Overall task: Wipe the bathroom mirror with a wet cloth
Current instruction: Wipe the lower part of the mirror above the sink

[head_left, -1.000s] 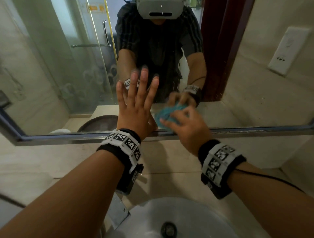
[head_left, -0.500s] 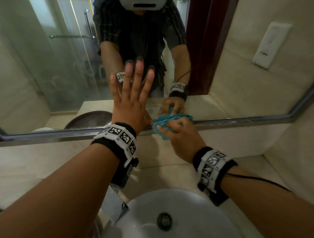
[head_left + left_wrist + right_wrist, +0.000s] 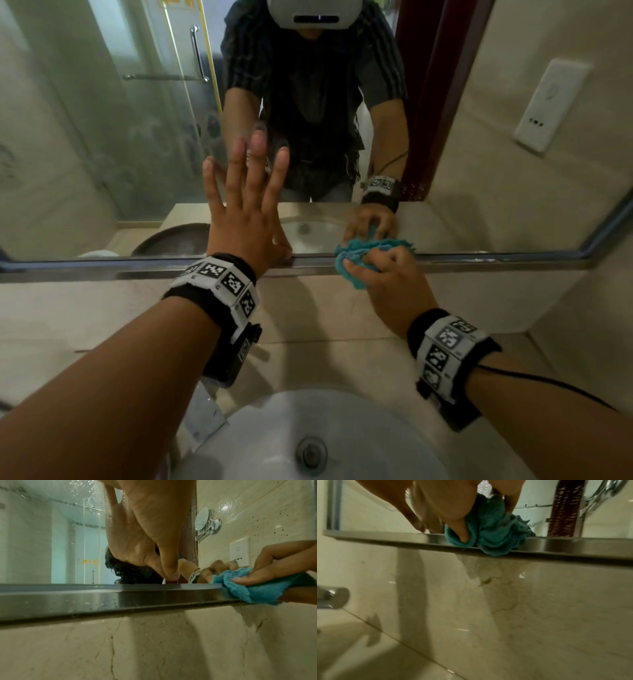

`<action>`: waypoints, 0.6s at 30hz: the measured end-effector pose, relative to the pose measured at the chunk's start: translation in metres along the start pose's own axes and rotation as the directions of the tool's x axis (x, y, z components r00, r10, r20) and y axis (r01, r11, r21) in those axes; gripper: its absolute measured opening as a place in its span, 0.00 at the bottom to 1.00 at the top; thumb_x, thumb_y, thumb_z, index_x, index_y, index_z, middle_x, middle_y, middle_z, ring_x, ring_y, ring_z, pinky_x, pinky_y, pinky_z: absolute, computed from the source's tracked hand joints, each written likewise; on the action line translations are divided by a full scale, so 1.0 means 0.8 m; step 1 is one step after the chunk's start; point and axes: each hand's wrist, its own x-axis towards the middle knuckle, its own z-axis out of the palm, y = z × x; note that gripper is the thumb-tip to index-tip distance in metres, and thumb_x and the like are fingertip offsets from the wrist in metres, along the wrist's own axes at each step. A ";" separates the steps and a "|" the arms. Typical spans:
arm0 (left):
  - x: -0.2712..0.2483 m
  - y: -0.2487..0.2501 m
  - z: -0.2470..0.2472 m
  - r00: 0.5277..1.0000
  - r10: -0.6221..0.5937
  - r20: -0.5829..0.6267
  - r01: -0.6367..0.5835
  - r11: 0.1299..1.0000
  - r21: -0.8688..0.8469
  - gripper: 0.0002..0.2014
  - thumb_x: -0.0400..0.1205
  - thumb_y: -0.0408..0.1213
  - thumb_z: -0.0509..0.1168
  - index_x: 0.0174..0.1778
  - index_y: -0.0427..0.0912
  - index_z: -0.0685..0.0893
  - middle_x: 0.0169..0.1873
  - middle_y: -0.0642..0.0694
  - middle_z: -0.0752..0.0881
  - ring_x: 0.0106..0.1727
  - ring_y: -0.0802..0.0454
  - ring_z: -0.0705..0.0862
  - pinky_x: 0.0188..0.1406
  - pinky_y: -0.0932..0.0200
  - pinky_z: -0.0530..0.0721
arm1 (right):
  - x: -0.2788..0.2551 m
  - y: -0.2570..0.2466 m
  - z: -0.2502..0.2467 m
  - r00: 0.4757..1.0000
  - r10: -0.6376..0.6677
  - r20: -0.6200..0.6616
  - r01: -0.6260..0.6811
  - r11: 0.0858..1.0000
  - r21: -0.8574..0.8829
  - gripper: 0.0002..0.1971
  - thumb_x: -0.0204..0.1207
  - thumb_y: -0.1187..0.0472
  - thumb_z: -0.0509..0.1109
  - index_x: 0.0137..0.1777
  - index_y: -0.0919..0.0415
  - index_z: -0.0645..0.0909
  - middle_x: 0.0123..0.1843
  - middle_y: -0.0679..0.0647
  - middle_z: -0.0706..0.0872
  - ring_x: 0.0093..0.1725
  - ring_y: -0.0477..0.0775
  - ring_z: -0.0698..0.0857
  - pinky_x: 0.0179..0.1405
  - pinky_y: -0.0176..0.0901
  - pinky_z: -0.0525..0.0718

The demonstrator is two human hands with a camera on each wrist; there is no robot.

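Bathroom mirror (image 3: 120, 144): wall-mounted, edged along the bottom by a metal frame (image 3: 85, 599), spotted with water droplets in the left wrist view. Left hand (image 3: 245, 219): palm flat against the glass just above the frame, fingers (image 3: 255, 161) straight and spread, thumb tip down at the frame's upper edge; it holds nothing. Right hand (image 3: 390, 284): to the right of the left hand, at the mirror's lower edge, fingers curled round a bunched teal cloth (image 3: 356, 260), thumb pressed into its folds. The cloth lies on the frame and against the bottom strip of glass, part of it hanging over the frame's front lip (image 3: 496, 547). Below the mirror: beige marble-look wall tile (image 3: 154, 642), then the worktop (image 3: 51, 342), with a white basin (image 3: 342, 428) set in it directly beneath the hands and a metal drain (image 3: 310, 452) at its centre. A black band with square black-and-white markers sits on each wrist (image 3: 222, 284) (image 3: 448, 349). Right of the mirror's reflection of the person: a white wall plate (image 3: 548, 102), seen in the glass. A round chrome shaving mirror on an arm (image 3: 205, 520) shows above that plate in the left wrist view.
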 end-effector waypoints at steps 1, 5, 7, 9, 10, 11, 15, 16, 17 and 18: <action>0.000 0.001 0.000 1.000 -0.007 0.002 0.007 1.000 0.002 0.78 0.51 0.66 0.78 0.77 0.46 0.24 0.79 0.40 0.38 0.79 0.36 0.39 0.74 0.30 0.40 | 0.010 -0.017 0.004 1.000 0.007 0.001 -0.007 0.999 0.037 0.17 0.68 0.68 0.72 0.56 0.56 0.87 0.46 0.58 0.86 0.38 0.62 0.81 0.38 0.51 0.82; -0.002 0.002 0.002 1.000 -0.008 -0.008 0.008 1.000 0.025 0.75 0.54 0.69 0.75 0.78 0.45 0.25 0.79 0.37 0.40 0.79 0.34 0.41 0.74 0.30 0.41 | 0.050 -0.067 0.009 0.990 0.038 0.133 -0.059 0.986 0.156 0.21 0.65 0.65 0.78 0.60 0.55 0.85 0.53 0.58 0.85 0.42 0.65 0.79 0.41 0.53 0.82; -0.004 0.001 0.002 1.000 -0.007 0.004 0.007 0.999 0.039 0.75 0.54 0.70 0.74 0.77 0.45 0.24 0.79 0.37 0.39 0.79 0.35 0.40 0.74 0.30 0.40 | 0.049 -0.059 0.007 0.993 0.015 0.114 -0.032 0.988 0.149 0.24 0.60 0.68 0.80 0.59 0.57 0.85 0.52 0.58 0.85 0.39 0.65 0.79 0.38 0.54 0.84; -0.004 0.001 0.001 1.000 -0.007 -0.001 0.007 1.000 0.021 0.75 0.54 0.68 0.75 0.77 0.45 0.24 0.79 0.38 0.39 0.79 0.35 0.40 0.74 0.30 0.41 | 0.036 -0.038 0.004 0.998 0.010 0.066 -0.020 0.989 0.149 0.21 0.62 0.68 0.78 0.57 0.58 0.86 0.49 0.57 0.86 0.36 0.63 0.78 0.34 0.54 0.83; -0.004 0.001 0.001 1.000 -0.007 -0.007 0.007 1.000 0.014 0.75 0.54 0.67 0.76 0.77 0.45 0.25 0.79 0.38 0.39 0.79 0.35 0.41 0.74 0.30 0.41 | 0.028 -0.025 0.003 0.999 0.008 0.039 -0.014 0.991 0.132 0.18 0.65 0.68 0.76 0.56 0.58 0.86 0.48 0.57 0.86 0.36 0.62 0.77 0.34 0.54 0.83; -0.004 0.001 0.000 1.000 -0.009 -0.009 0.010 1.000 0.011 0.75 0.54 0.66 0.77 0.77 0.46 0.25 0.79 0.38 0.40 0.79 0.35 0.41 0.74 0.30 0.42 | 0.020 -0.012 0.003 1.000 0.008 0.019 -0.010 0.994 0.105 0.16 0.67 0.68 0.74 0.56 0.58 0.86 0.47 0.57 0.86 0.35 0.61 0.76 0.33 0.53 0.82; -0.003 0.000 0.002 1.000 -0.007 0.002 0.007 1.000 -0.005 0.77 0.53 0.66 0.78 0.76 0.47 0.22 0.79 0.40 0.38 0.79 0.36 0.39 0.74 0.31 0.40 | 0.009 -0.007 0.002 0.997 0.077 -0.030 -0.076 0.997 0.022 0.17 0.63 0.68 0.79 0.53 0.58 0.87 0.44 0.57 0.86 0.33 0.60 0.76 0.32 0.50 0.81; -0.003 0.001 0.002 1.000 -0.006 0.005 0.006 1.000 -0.009 0.77 0.53 0.66 0.78 0.76 0.47 0.22 0.79 0.40 0.37 0.79 0.36 0.39 0.74 0.31 0.39 | 0.012 -0.016 0.004 0.995 0.090 -0.043 -0.089 0.996 0.027 0.17 0.62 0.67 0.79 0.53 0.59 0.87 0.45 0.58 0.86 0.34 0.60 0.77 0.33 0.50 0.82; -0.004 0.001 0.002 1.000 -0.008 0.007 0.008 1.000 -0.007 0.77 0.52 0.67 0.78 0.76 0.47 0.22 0.79 0.40 0.37 0.79 0.36 0.39 0.74 0.31 0.39 | 0.016 -0.026 0.005 0.995 0.092 -0.048 -0.091 0.995 0.038 0.18 0.61 0.66 0.79 0.53 0.60 0.87 0.46 0.58 0.87 0.35 0.62 0.78 0.35 0.51 0.83; -0.004 0.002 0.002 1.000 -0.013 0.008 0.013 1.000 0.001 0.77 0.53 0.67 0.77 0.76 0.47 0.22 0.79 0.40 0.37 0.79 0.36 0.39 0.75 0.31 0.39 | 0.020 -0.035 0.006 0.996 0.084 -0.042 -0.082 0.995 0.052 0.20 0.60 0.65 0.80 0.54 0.59 0.87 0.47 0.58 0.87 0.36 0.63 0.80 0.36 0.52 0.85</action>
